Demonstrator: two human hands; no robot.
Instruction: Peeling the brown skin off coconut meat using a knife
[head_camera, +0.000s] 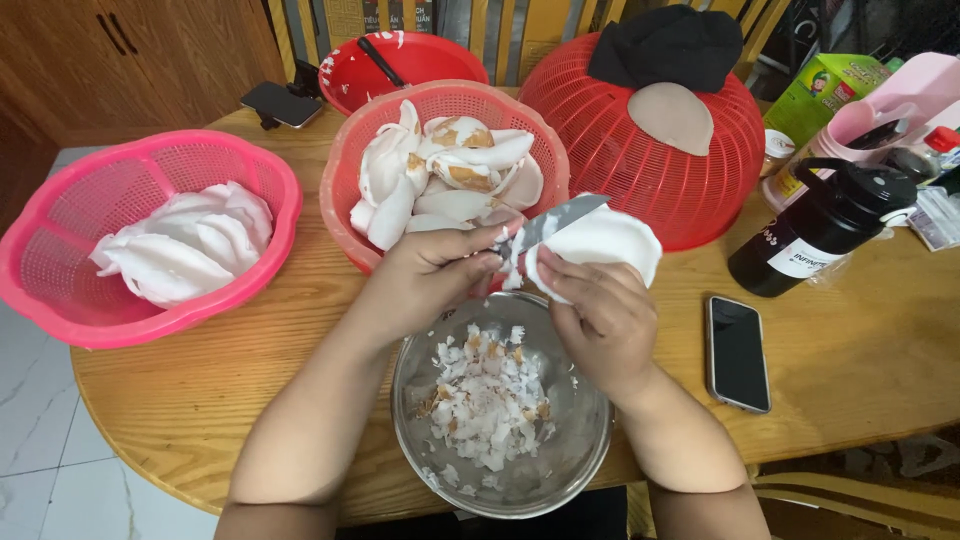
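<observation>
Two hands, one blade, one white piece

Left hand (430, 275) clenched on grey-bladed knife (555, 222); right hand (600, 315) gripping curved white coconut piece (605, 243), fingers curled tight. Both above round steel bowl (590, 420) of white shavings (488, 395), near red mesh basket (350, 165).

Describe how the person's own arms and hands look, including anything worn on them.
Both forearms are bare from the bottom edge of the picture to the wrists, with no sleeves in view. The left hand and right hand wear no gloves, and no watch, bracelet or ring shows. The fingernails that show are short and unpainted. The forearms are broad and rounded.
</observation>
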